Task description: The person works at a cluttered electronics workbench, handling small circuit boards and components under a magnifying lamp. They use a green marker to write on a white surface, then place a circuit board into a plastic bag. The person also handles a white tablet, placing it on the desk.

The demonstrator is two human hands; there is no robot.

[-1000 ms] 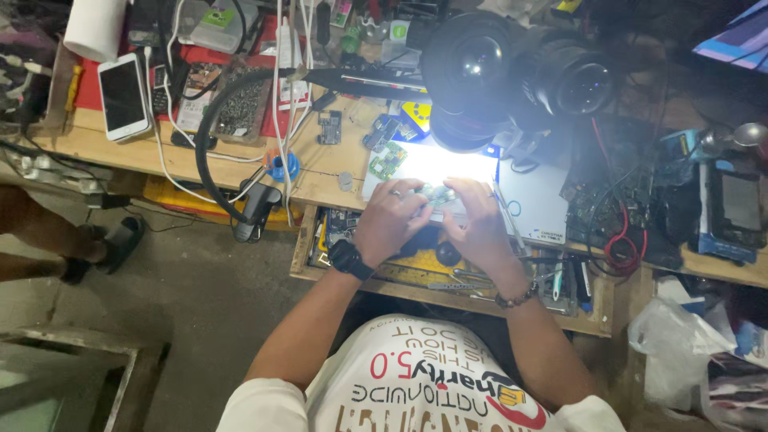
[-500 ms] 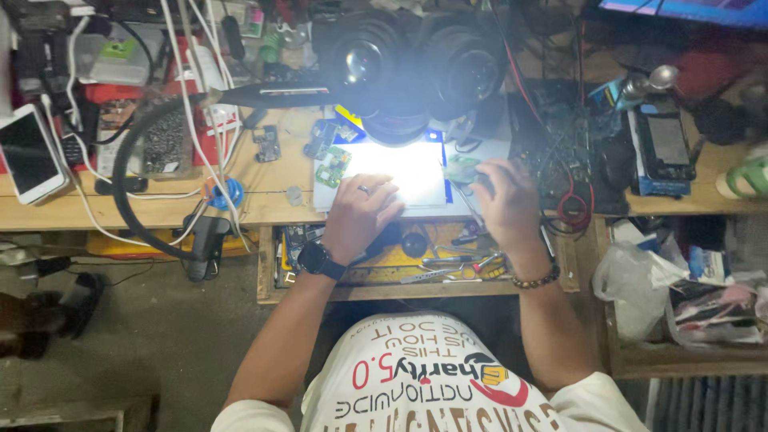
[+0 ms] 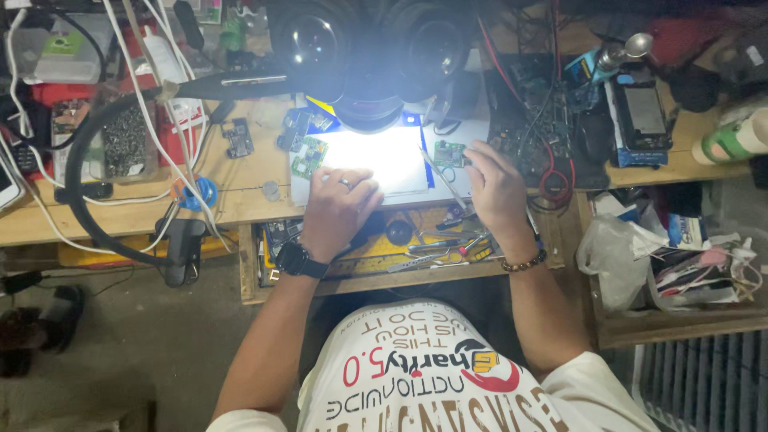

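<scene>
Tweezers (image 3: pixel 445 178), thin and metallic, lie slanted at the right edge of the brightly lit white work mat (image 3: pixel 376 160), and the right hand (image 3: pixel 498 188) seems to hold their lower end; the fingers are curled, but I cannot tell how firmly they close. Just above this hand a small green circuit board (image 3: pixel 449 152) rests on the mat. The left hand (image 3: pixel 338 210) lies on the near edge of the mat with fingers bent, a ring on one finger and a black watch (image 3: pixel 298 260) on the wrist; it holds nothing that I can see.

I judge that the step is fine work on the small board under the microscope (image 3: pixel 360 56). A next move would call for a steady tweezer tip and a braced left hand.

The wooden bench (image 3: pixel 240 196) is crowded: more green boards (image 3: pixel 306 156) left of the mat, white cables (image 3: pixel 144 104), and a phone (image 3: pixel 644 112) at the right. An open drawer (image 3: pixel 416 244) with tools sits below the mat. A grey floor (image 3: pixel 120 352) shows at the left.
</scene>
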